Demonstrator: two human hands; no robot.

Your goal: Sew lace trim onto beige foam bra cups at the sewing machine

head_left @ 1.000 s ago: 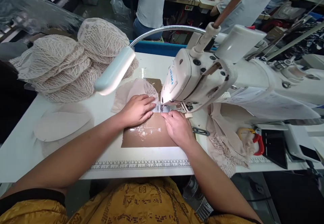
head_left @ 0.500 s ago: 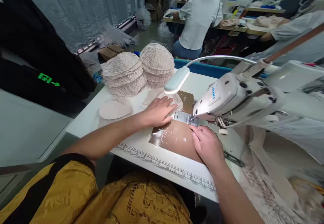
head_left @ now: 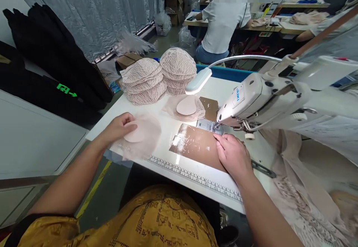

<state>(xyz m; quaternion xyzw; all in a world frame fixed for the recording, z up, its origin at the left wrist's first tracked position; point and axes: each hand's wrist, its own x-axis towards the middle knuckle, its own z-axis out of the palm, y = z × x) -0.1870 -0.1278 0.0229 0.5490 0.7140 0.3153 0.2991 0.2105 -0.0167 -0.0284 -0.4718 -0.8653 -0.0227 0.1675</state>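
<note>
At the table's left side my left hand (head_left: pixel 121 128) pinches a sheer beige fabric piece (head_left: pixel 149 133) with a pale oval pad (head_left: pixel 134 132) on it. My right hand (head_left: pixel 234 153) rests by the sewing machine's needle area, its fingers on the right end of a brown taped plate (head_left: pixel 195 146); whether it grips anything small there I cannot make out. Just behind the plate is the presser foot of the white sewing machine (head_left: pixel 237 103). Beyond it lies a lace piece (head_left: pixel 170 107) with another oval pad (head_left: pixel 186 106) on top.
Two stacks of lace cups, a left one (head_left: pixel 145 85) and a right one (head_left: pixel 179 68), stand at the back of the white table (head_left: pixel 156 172). A lamp (head_left: pixel 199 81) hangs over it. Loose fabric (head_left: pixel 304 187) lies to the right. A person (head_left: pixel 220 27) sits ahead.
My left hand has left the lace piece near the needle, moved left and taken hold of the sheer piece with its pad. My right hand stays by the needle. The view has shifted slightly.
</note>
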